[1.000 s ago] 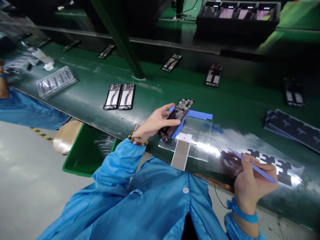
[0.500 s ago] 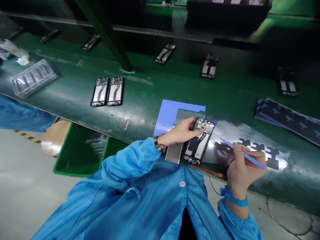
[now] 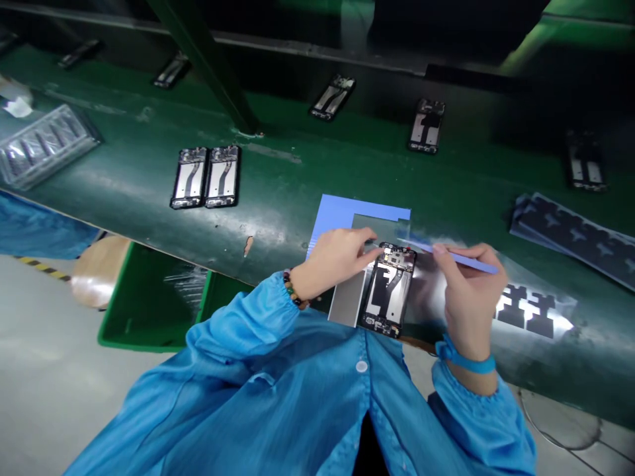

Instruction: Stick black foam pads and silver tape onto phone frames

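1. Far left of the green bench (image 3: 149, 178): a clear plastic tray (image 3: 42, 145) of small parts lies near the left end. A green bin (image 3: 153, 307) sits below the near edge.
2. Left of centre: two open phone frames (image 3: 206, 177) lie side by side, touching, in the middle of the bench.
3. Left hand (image 3: 335, 261): rests at the near edge on the blue mat (image 3: 337, 215) and the grey sheet (image 3: 347, 301). Its fingers (image 3: 364, 246) are stretched together, tips pressing at the top left corner of the phone frame (image 3: 389, 294). It grips nothing; it seems to steady the frame.
4. The phone frame in hand lies flat, open side up, at the near edge between the two hands, its lower end just over the bench edge.
5. Right hand (image 3: 469, 291): thumb and forefinger pinch a thin blue stick (image 3: 449, 254), held like a pen. The stick's tip points left, over the top end of the frame; contact cannot be told.
6. Judged step: working with the stick at the frame's top end while the other hand holds it flat. The next move calls for a fine, light tip placement and a firm hold.
7. Right: a shiny sheet of black die-cut pieces (image 3: 533, 311) lies beside the right hand; a stack of dark sheets (image 3: 575, 238) lies towards the right end. More frames (image 3: 426, 125) lie along the far edge.
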Demonstrator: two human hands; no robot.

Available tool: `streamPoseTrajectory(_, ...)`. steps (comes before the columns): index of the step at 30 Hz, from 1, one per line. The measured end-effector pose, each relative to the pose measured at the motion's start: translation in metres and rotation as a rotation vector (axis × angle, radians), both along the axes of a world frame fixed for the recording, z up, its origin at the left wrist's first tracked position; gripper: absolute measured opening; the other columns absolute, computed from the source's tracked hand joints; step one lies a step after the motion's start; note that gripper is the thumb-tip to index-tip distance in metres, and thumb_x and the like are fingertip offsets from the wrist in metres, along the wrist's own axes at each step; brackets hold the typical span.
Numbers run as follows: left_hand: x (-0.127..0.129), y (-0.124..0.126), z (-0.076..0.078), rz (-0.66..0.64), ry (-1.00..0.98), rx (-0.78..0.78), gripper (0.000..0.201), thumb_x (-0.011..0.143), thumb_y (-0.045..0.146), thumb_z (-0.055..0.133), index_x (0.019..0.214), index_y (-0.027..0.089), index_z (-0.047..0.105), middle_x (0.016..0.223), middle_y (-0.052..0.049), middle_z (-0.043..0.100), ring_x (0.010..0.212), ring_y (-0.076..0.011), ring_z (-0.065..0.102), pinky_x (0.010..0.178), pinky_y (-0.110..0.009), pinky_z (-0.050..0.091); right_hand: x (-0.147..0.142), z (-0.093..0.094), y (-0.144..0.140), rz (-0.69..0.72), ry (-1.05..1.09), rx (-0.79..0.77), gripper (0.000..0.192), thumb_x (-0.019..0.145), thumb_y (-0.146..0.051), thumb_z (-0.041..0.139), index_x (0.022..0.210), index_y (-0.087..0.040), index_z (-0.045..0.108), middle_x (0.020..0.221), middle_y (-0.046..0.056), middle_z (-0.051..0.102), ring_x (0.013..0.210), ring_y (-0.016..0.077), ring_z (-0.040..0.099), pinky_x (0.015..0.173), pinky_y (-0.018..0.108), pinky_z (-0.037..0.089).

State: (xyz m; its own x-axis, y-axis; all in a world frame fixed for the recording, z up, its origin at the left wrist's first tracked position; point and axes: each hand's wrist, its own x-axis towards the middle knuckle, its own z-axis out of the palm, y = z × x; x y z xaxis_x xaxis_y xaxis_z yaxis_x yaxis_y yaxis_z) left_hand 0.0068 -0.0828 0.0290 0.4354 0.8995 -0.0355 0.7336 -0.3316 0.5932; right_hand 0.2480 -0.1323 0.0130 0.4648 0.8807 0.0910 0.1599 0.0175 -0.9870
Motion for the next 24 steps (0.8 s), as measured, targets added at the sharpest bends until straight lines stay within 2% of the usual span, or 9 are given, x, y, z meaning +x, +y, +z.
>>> streamPoseTrajectory(2,-0.022,-0.001,0.0,-0.095,0.051,0.177,0.029,0.11,0.045,0.063,0.117,0.022,0.077,0.1,-0.005,0.078,0.093,-0.0225,0.071,0.078,-0.037,0.048,-0.012,0.0,0.007,0.085,0.006,-0.024,0.04,0.083,-0.043,0.094,0.08,-0.023,0.06,0.089,0.001,0.078,0.09,0.0212,0.078,0.094,0.043,0.063)
streamPoseTrajectory(4,-0.042,-0.009,-0.002,-0.245,0.091,0.323,0.029,0.111,0.045,0.061,0.113,0.022,0.078,0.112,-0.007,0.079,0.106,-0.0242,0.069,0.089,-0.04,0.05,-0.023,-0.002,0.009,0.16,-0.005,-0.066,0.039,0.085,-0.043,0.093,0.08,-0.023,0.06,0.09,0.002,0.079,0.09,0.021,0.078,0.091,0.041,0.062)
streamPoseTrajectory(7,-0.059,-0.03,-0.012,-0.393,0.107,0.42,0.031,0.111,0.047,0.061,0.122,0.022,0.077,0.129,-0.005,0.079,0.117,-0.0246,0.068,0.101,-0.042,0.051,-0.037,-0.003,0.005,0.237,-0.02,-0.098,0.037,0.087,-0.043,0.09,0.08,-0.023,0.06,0.091,0.003,0.08,0.091,0.0211,0.078,0.089,0.039,0.062)
streamPoseTrajectory(10,-0.061,-0.048,-0.025,-0.369,0.07,0.499,0.038,0.109,0.05,0.065,0.129,0.019,0.075,0.137,-0.006,0.077,0.122,-0.025,0.068,0.107,-0.043,0.051,-0.042,-0.003,0.0,0.278,-0.04,-0.097,0.035,0.088,-0.04,0.089,0.08,-0.023,0.06,0.092,0.003,0.079,0.094,0.0215,0.078,0.09,0.039,0.061)
streamPoseTrajectory(14,-0.058,-0.055,-0.036,-0.301,0.005,0.551,0.038,0.105,0.052,0.07,0.125,0.02,0.076,0.131,-0.006,0.08,0.119,-0.0248,0.07,0.106,-0.043,0.053,-0.041,0.0,-0.009,0.302,-0.071,-0.112,0.033,0.089,-0.04,0.088,0.08,-0.024,0.061,0.093,0.003,0.079,0.096,0.0222,0.078,0.092,0.042,0.061)
streamPoseTrajectory(19,-0.059,-0.054,-0.04,-0.3,-0.017,0.499,0.038,0.104,0.051,0.072,0.128,0.022,0.077,0.13,-0.006,0.08,0.12,-0.0249,0.072,0.111,-0.045,0.053,-0.039,-0.002,-0.016,0.297,-0.076,-0.156,0.035,0.089,-0.045,0.089,0.082,-0.023,0.062,0.096,0.005,0.079,0.097,0.0233,0.077,0.093,0.043,0.061)
streamPoseTrajectory(24,-0.059,-0.057,-0.039,-0.272,0.024,0.47,0.043,0.105,0.057,0.068,0.129,0.022,0.076,0.137,-0.006,0.078,0.123,-0.026,0.071,0.112,-0.045,0.053,-0.046,-0.004,-0.004,0.268,-0.086,-0.139,0.037,0.087,-0.048,0.09,0.085,-0.023,0.063,0.097,0.005,0.08,0.099,0.0237,0.078,0.094,0.043,0.06)
